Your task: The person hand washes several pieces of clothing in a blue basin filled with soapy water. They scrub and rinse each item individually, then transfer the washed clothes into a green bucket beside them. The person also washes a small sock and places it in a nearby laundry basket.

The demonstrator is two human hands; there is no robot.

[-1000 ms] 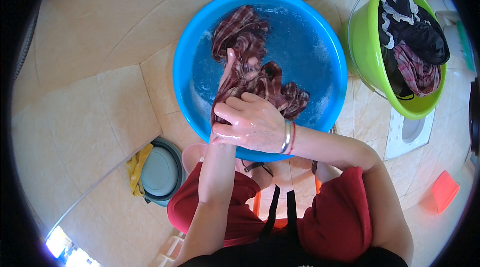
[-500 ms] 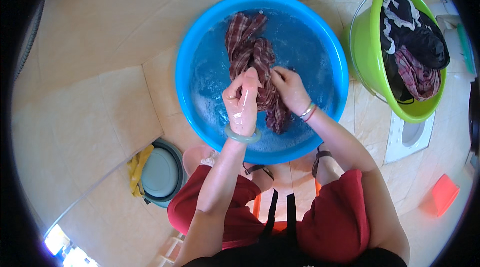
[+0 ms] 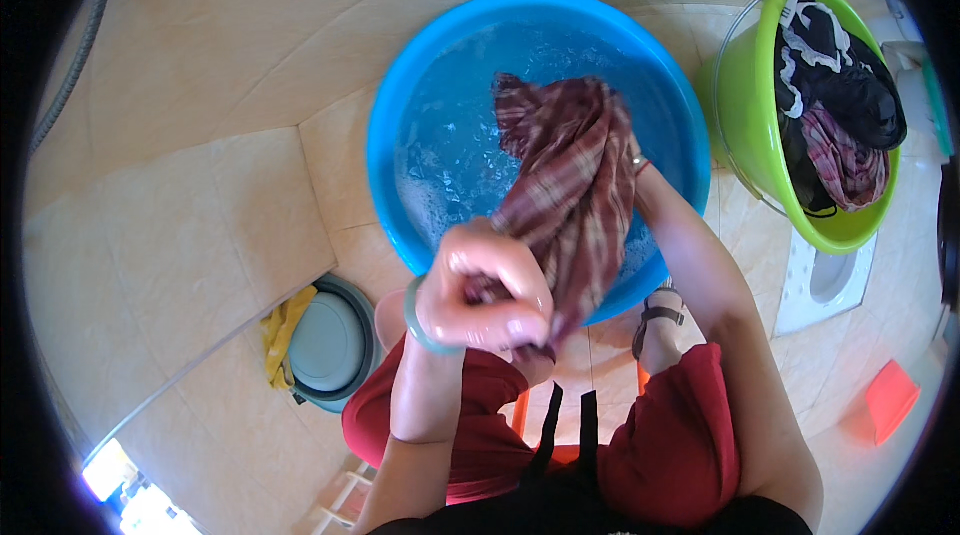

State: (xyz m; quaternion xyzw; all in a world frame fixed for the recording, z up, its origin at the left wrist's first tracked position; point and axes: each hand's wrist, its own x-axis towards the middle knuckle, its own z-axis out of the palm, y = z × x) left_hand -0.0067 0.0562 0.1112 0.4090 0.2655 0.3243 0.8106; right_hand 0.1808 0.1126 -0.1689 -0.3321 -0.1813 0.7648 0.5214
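A wet maroon plaid garment [image 3: 570, 195] with pale stripes is stretched above the blue basin [image 3: 385, 180], which holds soapy water. My left hand [image 3: 485, 285], a pale green bangle at its wrist, is closed in a fist round the garment's near end, at the basin's front rim. My right hand [image 3: 635, 152] is at the garment's right side, over the basin. Cloth covers most of that hand and hides its fingers. The garment's far end hangs loose over the water.
A lime green bucket [image 3: 740, 125] of dark and pink plaid clothes stands to the right. Beneath it is a white squat toilet [image 3: 795, 285]. A grey folded basin [image 3: 325, 345] with a yellow cloth [image 3: 285, 335] lies at left. An orange-red object [image 3: 890, 400] is at lower right.
My left hand has come nearer to me and pulled one end of the garment toward the front rim. The bunched garment has spread out, and my right hand has slipped behind it.
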